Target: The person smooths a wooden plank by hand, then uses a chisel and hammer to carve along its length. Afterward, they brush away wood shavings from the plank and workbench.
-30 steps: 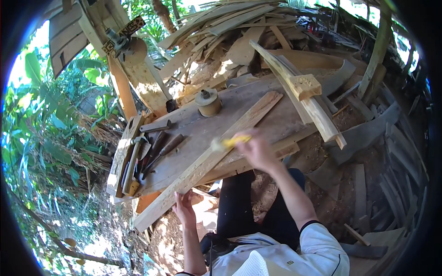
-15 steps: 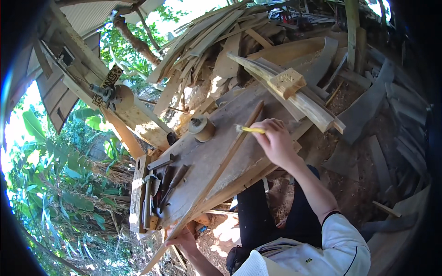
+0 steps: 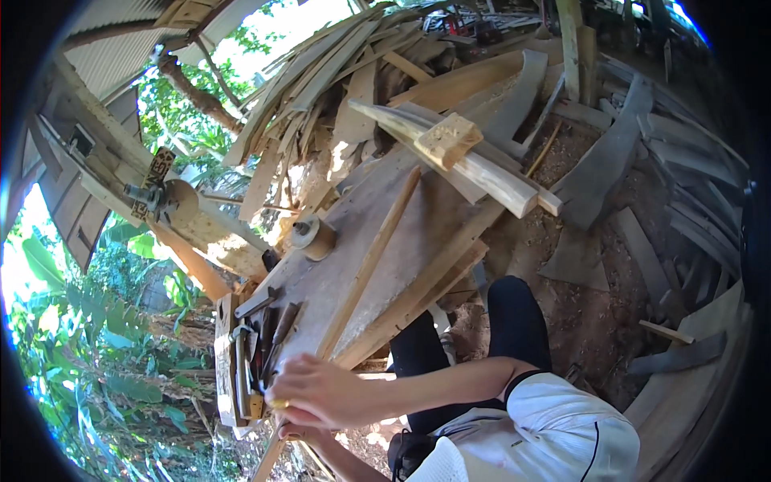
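grey weathered plank workbench (image 3: 418, 217) is bearing a long pale wooden strip (image 3: 371, 261) lying diagonally. my right hand (image 3: 321, 391) is curling its fingers round something yellow at the strip's near end; my left hand (image 3: 299, 434) beneath is gripping that end.

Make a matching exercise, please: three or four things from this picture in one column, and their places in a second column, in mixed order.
Things:
1. long wooden strip
2. round wooden mallet
3. pale wooden block
4. tool tray

Places:
A. on top of the stacked planks at the bench's far end
B. at the bench's near left end, beside the right hand
C. lying lengthwise along the bench top
D. on the bench, left of the strip

Pairs: 1-C, 2-D, 3-A, 4-B
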A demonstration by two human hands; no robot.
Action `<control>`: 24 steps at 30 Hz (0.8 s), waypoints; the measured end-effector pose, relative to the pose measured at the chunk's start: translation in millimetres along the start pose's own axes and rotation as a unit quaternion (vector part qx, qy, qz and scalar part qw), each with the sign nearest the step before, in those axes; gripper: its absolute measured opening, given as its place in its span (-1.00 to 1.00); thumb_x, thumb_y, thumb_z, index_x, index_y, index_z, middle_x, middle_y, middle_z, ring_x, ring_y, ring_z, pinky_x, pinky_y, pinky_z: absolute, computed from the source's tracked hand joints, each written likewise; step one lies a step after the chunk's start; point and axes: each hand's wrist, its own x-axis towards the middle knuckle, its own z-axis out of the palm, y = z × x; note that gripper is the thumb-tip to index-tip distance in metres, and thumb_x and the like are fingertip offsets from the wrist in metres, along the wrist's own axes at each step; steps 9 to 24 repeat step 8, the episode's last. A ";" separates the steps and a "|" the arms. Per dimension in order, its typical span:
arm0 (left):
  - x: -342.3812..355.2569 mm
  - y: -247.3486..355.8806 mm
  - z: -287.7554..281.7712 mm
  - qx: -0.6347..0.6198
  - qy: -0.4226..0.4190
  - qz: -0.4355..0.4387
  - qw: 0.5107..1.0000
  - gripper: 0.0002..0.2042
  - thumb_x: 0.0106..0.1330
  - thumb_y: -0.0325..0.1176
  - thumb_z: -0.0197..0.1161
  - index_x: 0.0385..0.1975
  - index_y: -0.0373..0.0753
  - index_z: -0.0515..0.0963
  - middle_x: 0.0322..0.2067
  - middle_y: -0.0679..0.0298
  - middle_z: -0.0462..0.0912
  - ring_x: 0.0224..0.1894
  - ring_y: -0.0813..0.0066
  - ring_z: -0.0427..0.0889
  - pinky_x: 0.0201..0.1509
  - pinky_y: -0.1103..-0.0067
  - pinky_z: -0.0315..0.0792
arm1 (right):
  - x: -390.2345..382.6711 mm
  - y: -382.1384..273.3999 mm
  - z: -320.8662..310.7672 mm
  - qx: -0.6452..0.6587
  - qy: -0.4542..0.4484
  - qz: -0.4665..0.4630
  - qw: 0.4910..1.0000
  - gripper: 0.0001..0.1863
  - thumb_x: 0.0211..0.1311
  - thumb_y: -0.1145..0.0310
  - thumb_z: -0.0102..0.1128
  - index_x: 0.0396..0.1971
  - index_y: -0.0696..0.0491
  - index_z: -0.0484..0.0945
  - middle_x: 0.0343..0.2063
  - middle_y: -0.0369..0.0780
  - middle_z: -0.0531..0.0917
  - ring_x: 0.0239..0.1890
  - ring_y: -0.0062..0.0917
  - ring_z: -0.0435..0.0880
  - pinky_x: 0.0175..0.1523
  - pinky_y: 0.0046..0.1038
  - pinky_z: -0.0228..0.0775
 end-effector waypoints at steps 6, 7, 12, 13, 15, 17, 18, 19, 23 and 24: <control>-3.1 0.7 -22.3 0.022 -0.012 0.009 1.000 -0.15 0.11 0.52 0.02 -0.16 -0.34 0.50 -0.31 0.17 0.62 -0.18 0.33 0.64 0.00 0.46 0.56 | -16.2 44.0 -121.7 0.013 0.070 0.219 0.973 -0.79 0.54 0.30 0.02 -0.17 0.10 0.58 -0.28 -0.12 0.72 -0.20 -0.40 0.74 -0.06 -0.36 0.58; -4.6 -5.7 -28.2 0.015 -0.008 0.003 1.000 -0.13 0.08 0.54 0.04 -0.17 -0.34 0.51 -0.31 0.15 0.64 -0.18 0.31 0.65 0.01 0.45 0.56 | -21.4 62.1 -146.6 -0.047 0.107 0.196 0.974 -0.78 0.57 0.33 -0.03 -0.21 0.12 0.56 -0.35 -0.14 0.73 -0.33 -0.50 0.77 -0.15 -0.52 0.62; -6.0 -12.3 -37.8 -0.015 -0.004 -0.005 1.000 -0.12 0.05 0.55 0.06 -0.17 -0.35 0.51 -0.29 0.14 0.65 -0.18 0.30 0.65 0.04 0.44 0.56 | -20.0 62.6 -148.2 -0.052 0.092 0.198 0.975 -0.78 0.57 0.33 -0.03 -0.21 0.12 0.56 -0.35 -0.14 0.73 -0.33 -0.50 0.77 -0.15 -0.52 0.62; -6.0 -12.3 -37.8 -0.015 -0.004 -0.005 1.000 -0.12 0.05 0.55 0.06 -0.17 -0.35 0.51 -0.29 0.14 0.65 -0.18 0.30 0.65 0.04 0.44 0.56 | -20.0 62.6 -148.2 -0.052 0.092 0.198 0.975 -0.78 0.57 0.33 -0.03 -0.21 0.12 0.56 -0.35 -0.14 0.73 -0.33 -0.50 0.77 -0.15 -0.52 0.62; -6.0 -12.3 -37.8 -0.015 -0.004 -0.005 1.000 -0.12 0.05 0.55 0.06 -0.17 -0.35 0.51 -0.29 0.14 0.65 -0.18 0.30 0.65 0.04 0.44 0.56 | -20.0 62.6 -148.2 -0.052 0.092 0.198 0.975 -0.78 0.57 0.33 -0.03 -0.21 0.12 0.56 -0.35 -0.14 0.73 -0.33 -0.50 0.77 -0.15 -0.52 0.62; -6.0 -12.3 -37.8 -0.015 -0.004 -0.005 1.000 -0.12 0.05 0.55 0.06 -0.17 -0.35 0.51 -0.29 0.14 0.65 -0.18 0.30 0.65 0.04 0.44 0.56 | -20.0 62.6 -148.2 -0.052 0.092 0.198 0.975 -0.78 0.57 0.33 -0.03 -0.21 0.12 0.56 -0.35 -0.14 0.73 -0.33 -0.50 0.77 -0.15 -0.52 0.62; -6.0 -12.3 -37.8 -0.015 -0.004 -0.005 1.000 -0.12 0.05 0.55 0.06 -0.17 -0.35 0.51 -0.29 0.14 0.65 -0.18 0.30 0.65 0.04 0.44 0.56 | -20.0 62.6 -148.2 -0.052 0.092 0.198 0.975 -0.78 0.57 0.33 -0.03 -0.21 0.12 0.56 -0.35 -0.14 0.73 -0.33 -0.50 0.77 -0.15 -0.52 0.62; -6.0 -12.3 -37.8 -0.015 -0.004 -0.005 1.000 -0.12 0.05 0.55 0.06 -0.17 -0.35 0.51 -0.29 0.14 0.65 -0.18 0.30 0.65 0.04 0.44 0.56 | -20.0 62.6 -148.2 -0.052 0.092 0.198 0.975 -0.78 0.57 0.33 -0.03 -0.21 0.12 0.56 -0.35 -0.14 0.73 -0.33 -0.50 0.77 -0.15 -0.52 0.62; -6.0 -12.3 -37.8 -0.015 -0.004 -0.005 1.000 -0.12 0.05 0.55 0.06 -0.17 -0.35 0.51 -0.29 0.14 0.65 -0.18 0.30 0.65 0.04 0.44 0.56 | -20.0 62.6 -148.2 -0.052 0.092 0.198 0.975 -0.78 0.57 0.33 -0.03 -0.21 0.12 0.56 -0.35 -0.14 0.73 -0.33 -0.50 0.77 -0.15 -0.52 0.62; -6.0 -12.3 -37.8 -0.015 -0.004 -0.005 1.000 -0.12 0.05 0.55 0.06 -0.17 -0.35 0.51 -0.29 0.14 0.65 -0.18 0.30 0.65 0.04 0.44 0.56 | -20.0 62.6 -148.2 -0.052 0.092 0.198 0.975 -0.78 0.57 0.33 -0.03 -0.21 0.12 0.56 -0.35 -0.14 0.73 -0.33 -0.50 0.77 -0.15 -0.52 0.62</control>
